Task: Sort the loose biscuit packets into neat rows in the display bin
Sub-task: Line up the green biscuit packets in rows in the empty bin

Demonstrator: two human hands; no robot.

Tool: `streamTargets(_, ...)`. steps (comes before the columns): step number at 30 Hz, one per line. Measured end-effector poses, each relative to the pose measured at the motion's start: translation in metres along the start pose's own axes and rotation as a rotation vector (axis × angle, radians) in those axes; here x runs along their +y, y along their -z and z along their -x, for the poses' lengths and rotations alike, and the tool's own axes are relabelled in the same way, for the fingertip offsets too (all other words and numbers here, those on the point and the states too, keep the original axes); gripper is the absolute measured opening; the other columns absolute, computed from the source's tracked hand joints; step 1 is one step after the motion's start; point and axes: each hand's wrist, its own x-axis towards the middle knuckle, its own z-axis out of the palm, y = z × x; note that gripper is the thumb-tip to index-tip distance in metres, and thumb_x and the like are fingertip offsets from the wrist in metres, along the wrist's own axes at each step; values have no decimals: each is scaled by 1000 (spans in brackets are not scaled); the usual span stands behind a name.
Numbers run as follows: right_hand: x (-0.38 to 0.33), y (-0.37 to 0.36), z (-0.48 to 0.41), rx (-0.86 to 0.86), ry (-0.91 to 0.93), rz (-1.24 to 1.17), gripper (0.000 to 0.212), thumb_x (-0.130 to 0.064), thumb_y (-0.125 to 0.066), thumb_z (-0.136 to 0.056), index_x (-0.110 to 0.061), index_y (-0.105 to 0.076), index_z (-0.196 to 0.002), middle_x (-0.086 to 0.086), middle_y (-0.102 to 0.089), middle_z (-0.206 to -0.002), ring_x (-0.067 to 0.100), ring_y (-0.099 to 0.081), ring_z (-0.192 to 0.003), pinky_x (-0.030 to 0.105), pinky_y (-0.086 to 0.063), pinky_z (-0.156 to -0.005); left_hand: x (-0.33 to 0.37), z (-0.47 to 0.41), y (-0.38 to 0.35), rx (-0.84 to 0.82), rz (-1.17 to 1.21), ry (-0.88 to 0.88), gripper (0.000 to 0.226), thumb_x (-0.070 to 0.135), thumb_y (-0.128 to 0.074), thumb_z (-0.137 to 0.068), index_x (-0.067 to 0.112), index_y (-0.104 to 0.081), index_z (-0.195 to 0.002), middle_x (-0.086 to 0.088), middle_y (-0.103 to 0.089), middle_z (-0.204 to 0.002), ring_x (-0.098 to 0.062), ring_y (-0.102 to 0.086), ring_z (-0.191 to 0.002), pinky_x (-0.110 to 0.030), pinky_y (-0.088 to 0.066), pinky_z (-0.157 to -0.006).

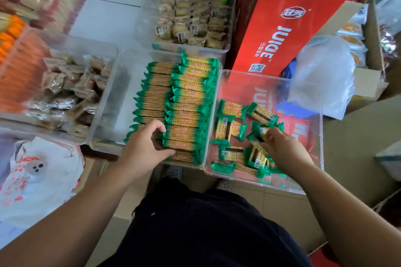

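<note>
Green-and-yellow biscuit packets [186,102] stand on edge in two neat rows inside a clear display bin [112,97]. My left hand [145,147] rests at the near end of the rows, thumb and fingers curled round the front packets. To the right, a second clear bin [303,93] holds several loose packets [227,128] lying at all angles. My right hand [284,149] reaches into that bin and pinches a loose packet [259,134] at its fingertips.
A clear bin of brown wrapped snacks [65,91] sits to the left, another snack bin [191,21] behind. A red juice carton [280,34] and a plastic bag [321,80] lie behind the right bin. A white bag [39,175] is at lower left.
</note>
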Motion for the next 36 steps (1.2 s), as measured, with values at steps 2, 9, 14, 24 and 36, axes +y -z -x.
streamTargets(2, -15, 9, 6, 81, 112, -147, 25, -31, -68, -94, -19, -58, -113, 1, -66, -97, 25, -62, -80, 33, -48, -67, 1, 2, 2, -25, 32, 28, 58, 18, -94, -69, 38, -49, -100, 10, -72, -105, -18, -73, -81, -46, -61, -75)
streamTargets(9, -102, 27, 40, 257, 720, -296, 33, -13, -80, -80, -15, -70, -111, -9, -65, -98, 7, -60, -86, 21, -51, -76, 5, -1, 14, -115, 129, 88, 48, 11, -89, -76, 36, -55, -97, 14, -68, -107, -16, -72, -72, -34, -55, -72)
streamTargets(14, -152, -3, 51, 94, 829, -201, 23, -19, -74, -84, -16, -71, -106, -1, -67, -101, 18, -64, -93, 36, -55, -80, -5, -16, 23, -231, 159, 31, 51, 7, -87, -76, 42, -56, -95, 9, -70, -103, -21, -71, -85, -40, -57, -76)
streamTargets(24, -181, -39, 46, 334, 814, 48, 13, -21, -68, -83, -11, -61, -78, 4, -59, -83, 25, -57, -74, 31, -43, -63, -15, -28, 46, -497, 234, -60, 36, 19, -79, -89, 41, -62, -111, 7, -67, -115, -12, -69, -100, -30, -56, -86)
streamTargets(36, -151, -60, 51, 478, 799, 195, 9, -22, -71, -92, -16, -66, -86, 11, -65, -105, 33, -58, -89, 44, -49, -71, -19, -18, 24, -322, 139, -211, 67, 29, -96, -67, 43, -46, -109, 9, -68, -93, -10, -69, -73, -41, -59, -72)
